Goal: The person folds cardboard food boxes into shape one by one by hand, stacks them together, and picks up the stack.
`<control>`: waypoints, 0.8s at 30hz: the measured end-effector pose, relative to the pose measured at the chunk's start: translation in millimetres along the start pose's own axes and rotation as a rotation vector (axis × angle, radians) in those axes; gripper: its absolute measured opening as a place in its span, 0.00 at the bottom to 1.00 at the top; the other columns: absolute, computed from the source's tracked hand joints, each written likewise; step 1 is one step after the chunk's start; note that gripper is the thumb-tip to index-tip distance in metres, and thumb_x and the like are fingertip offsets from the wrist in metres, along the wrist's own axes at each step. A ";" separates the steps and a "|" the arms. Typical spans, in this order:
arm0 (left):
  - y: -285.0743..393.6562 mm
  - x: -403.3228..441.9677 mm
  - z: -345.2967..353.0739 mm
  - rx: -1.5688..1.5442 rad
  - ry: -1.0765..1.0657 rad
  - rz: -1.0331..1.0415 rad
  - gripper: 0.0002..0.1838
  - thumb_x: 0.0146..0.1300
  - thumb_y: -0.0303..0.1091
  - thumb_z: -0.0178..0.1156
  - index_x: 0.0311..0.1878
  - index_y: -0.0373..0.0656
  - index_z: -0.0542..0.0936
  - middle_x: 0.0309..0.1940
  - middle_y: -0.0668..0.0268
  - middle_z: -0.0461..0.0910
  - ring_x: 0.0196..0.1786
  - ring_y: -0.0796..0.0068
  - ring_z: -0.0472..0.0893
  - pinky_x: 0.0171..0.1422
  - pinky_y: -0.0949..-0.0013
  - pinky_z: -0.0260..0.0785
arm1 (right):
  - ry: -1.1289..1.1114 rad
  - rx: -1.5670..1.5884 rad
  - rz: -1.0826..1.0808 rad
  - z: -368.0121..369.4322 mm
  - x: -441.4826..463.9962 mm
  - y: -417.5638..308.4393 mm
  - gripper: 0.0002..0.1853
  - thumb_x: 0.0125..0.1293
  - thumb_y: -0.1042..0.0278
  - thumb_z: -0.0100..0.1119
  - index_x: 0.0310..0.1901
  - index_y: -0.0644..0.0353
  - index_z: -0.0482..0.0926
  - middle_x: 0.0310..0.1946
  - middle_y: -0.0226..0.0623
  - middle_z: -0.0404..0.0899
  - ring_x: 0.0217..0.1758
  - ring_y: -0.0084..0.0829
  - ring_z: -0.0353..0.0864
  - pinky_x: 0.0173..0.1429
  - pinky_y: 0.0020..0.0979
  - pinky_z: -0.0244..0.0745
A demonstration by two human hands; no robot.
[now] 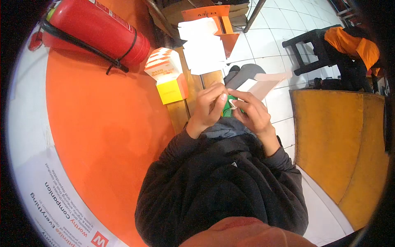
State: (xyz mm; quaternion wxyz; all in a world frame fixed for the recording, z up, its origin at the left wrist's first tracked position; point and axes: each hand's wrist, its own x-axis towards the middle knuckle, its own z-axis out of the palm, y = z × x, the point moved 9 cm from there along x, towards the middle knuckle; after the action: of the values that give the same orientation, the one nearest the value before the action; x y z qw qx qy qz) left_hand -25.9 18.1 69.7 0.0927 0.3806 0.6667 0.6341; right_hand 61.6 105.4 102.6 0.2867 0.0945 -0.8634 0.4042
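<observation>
The left hand [209, 105] and right hand [254, 113] are closed at the fingertips around a green piece [227, 107], braced from both sides above the lap [226, 128], apparently for steadiness. At ten o'clock from it, a yellow box [170, 89] is placed within reach on the tabletop [177, 117].

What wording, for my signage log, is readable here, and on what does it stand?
"Worthy Companion": poster
"Everything": same poster
"W": red square, same poster
Mostly too small: poster's fine print
Too blurred: label on extinguisher
Upside down, unclear: striped box, orange carton
</observation>
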 end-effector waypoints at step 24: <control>-20.6 -33.5 19.4 -0.398 -0.379 -0.264 0.22 0.54 0.26 0.71 0.53 0.34 0.78 0.51 0.61 0.80 0.56 0.73 0.76 0.63 0.68 0.66 | 0.233 0.452 0.528 -98.0 -1.2 60.4 0.07 0.59 0.74 0.65 0.39 0.65 0.80 0.39 0.39 0.83 0.43 0.22 0.80 0.46 0.24 0.73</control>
State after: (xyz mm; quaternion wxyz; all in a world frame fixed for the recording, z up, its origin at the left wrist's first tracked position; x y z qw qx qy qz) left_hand 1.1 14.1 35.4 0.3699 0.3766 0.5437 0.6525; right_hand 79.7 218.7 112.9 0.2407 -0.1171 -0.7085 0.6530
